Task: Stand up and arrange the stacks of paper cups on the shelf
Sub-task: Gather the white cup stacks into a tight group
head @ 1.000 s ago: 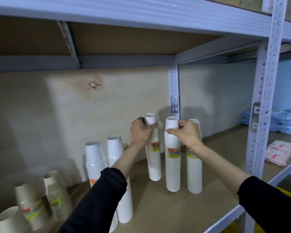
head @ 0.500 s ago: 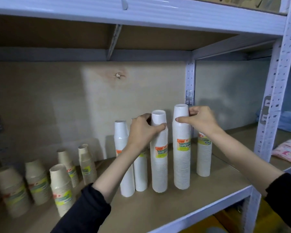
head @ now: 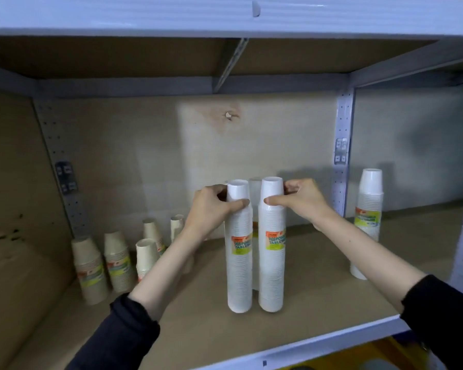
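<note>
Two tall white cup stacks stand upright side by side on the shelf board. My left hand grips the top of the left white stack. Around the top of the right white stack my right hand is closed. Both stacks carry orange and green labels. Another white stack shows partly behind them. One more white stack stands alone at the right near the post. Several shorter tan cup stacks stand at the left back.
A metal upright divides the shelf at the back right. The upper shelf's front beam runs overhead. A cardboard side panel closes the left end. The shelf's front edge runs below my arms.
The two stacks in my hands have moved left, away from the stack near the post, which stays at the right. The view has swung left, showing the tan stacks and the side panel.
</note>
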Demonstrator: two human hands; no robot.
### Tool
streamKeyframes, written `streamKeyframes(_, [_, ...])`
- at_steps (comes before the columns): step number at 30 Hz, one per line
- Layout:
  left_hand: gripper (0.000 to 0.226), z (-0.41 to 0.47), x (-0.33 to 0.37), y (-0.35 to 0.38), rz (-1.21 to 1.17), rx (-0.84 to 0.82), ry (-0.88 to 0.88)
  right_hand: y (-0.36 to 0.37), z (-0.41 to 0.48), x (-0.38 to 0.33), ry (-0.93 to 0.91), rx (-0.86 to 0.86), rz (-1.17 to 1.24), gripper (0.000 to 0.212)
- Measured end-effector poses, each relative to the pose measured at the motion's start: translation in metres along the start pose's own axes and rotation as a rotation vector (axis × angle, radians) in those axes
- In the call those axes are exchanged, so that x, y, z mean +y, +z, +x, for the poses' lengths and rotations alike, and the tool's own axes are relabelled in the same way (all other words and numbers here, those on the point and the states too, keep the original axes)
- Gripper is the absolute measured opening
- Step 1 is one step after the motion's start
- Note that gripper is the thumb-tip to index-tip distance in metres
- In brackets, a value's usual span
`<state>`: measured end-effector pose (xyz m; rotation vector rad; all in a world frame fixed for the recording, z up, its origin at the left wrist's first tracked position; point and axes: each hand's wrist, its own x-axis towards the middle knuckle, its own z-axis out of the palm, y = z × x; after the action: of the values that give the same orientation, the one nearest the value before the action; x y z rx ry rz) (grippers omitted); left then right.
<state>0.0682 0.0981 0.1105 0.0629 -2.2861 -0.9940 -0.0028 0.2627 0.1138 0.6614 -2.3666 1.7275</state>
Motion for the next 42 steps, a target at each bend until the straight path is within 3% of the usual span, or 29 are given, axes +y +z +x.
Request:
streamKeyframes(10, [0.028, 0.006, -0.024, 0.011, -0.008, -0.058, -0.048, 0.014, -0.001, 0.024, -0.035, 0.004, 0.043, 0.035])
streamKeyframes(15, [0.051, -0.001, -0.033, 0.012, -0.048, -0.075, -0.057, 0.017, -0.011, 0.048, -0.023, -0.071, -0.043, 0.043])
streamKeyframes(22, [0.061, -0.021, -0.042, 0.025, -0.021, -0.076, -0.097, 0.03, -0.03, 0.078, 0.042, -0.094, -0.16, 0.037])
streamKeyframes(34, [0.055, -0.015, -0.044, 0.022, -0.009, -0.059, -0.106, 0.045, -0.03, 0.08, 0.033, 0.016, -0.138, 0.027])
streamKeyframes(42, [0.057, -0.014, -0.048, 0.023, -0.026, -0.072, -0.096, 0.049, -0.026, 0.084, 0.049, 0.024, -0.12, 0.037])
